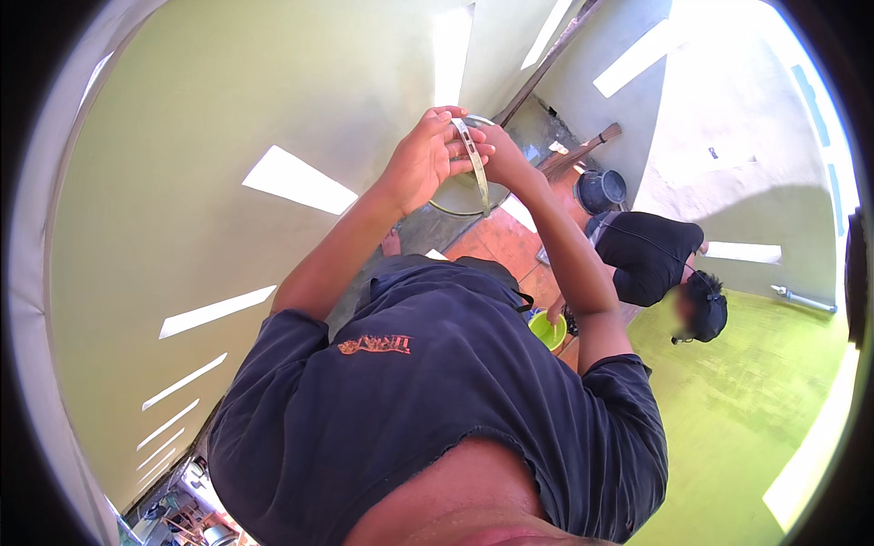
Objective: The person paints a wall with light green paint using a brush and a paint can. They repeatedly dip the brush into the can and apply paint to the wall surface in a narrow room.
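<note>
Both my hands are raised in front of me, close together. My left hand [435, 153] has its fingers and thumb closed about a pale, narrow, curved strip [472, 156] with dark slots along it. My right hand [506, 156] is right beside it, its fingers mostly hidden behind the strip and the other hand. A round, thin-rimmed thing [458, 213] shows behind and below the hands. Its kind is unclear, and whether the strip is fixed to it I cannot tell.
A person in a black shirt and cap [657, 259] bends down at my right. Near that person stand a lime-green bucket [547, 333] and a dark bucket [602, 190]. A broom [583, 149] lies beyond, by the wall. Reddish tiles [512, 244] cover part of the floor.
</note>
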### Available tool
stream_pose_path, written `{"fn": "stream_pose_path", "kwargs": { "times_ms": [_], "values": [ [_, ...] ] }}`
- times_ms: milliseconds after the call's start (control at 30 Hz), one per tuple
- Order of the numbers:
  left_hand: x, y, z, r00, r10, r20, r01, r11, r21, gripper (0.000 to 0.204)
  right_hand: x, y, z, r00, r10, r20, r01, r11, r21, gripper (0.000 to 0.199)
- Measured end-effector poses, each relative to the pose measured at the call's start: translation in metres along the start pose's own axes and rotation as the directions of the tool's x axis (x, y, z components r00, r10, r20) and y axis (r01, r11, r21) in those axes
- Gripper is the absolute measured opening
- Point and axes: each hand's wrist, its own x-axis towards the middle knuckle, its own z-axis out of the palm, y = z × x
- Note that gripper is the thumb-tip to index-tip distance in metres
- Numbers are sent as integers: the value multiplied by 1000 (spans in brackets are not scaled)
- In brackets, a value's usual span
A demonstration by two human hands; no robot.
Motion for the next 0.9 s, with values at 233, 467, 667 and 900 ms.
{"fn": "stream_pose_path", "kwargs": {
  "times_ms": [233,467,667,900],
  "values": [
    [-16,10,-7,1000,23,15,-23,1000,5,49,-6,-33,-5,999,10,-39,-8,999,40,15],
    [-19,6,-29,999,2,-42,0,999,41,48,-32,-47,-23,943,245,-226,-217,966,144,14],
    [-21,-12,-53,982,-87,-166,96,994,47,39,-43,-33,15,908,340,-246,-309,938,155,14],
    [-11,-21,-72,963,-153,-224,171,983,63,37,-53,-14,45,869,394,-300,-320,909,267,12]
  ]
}}
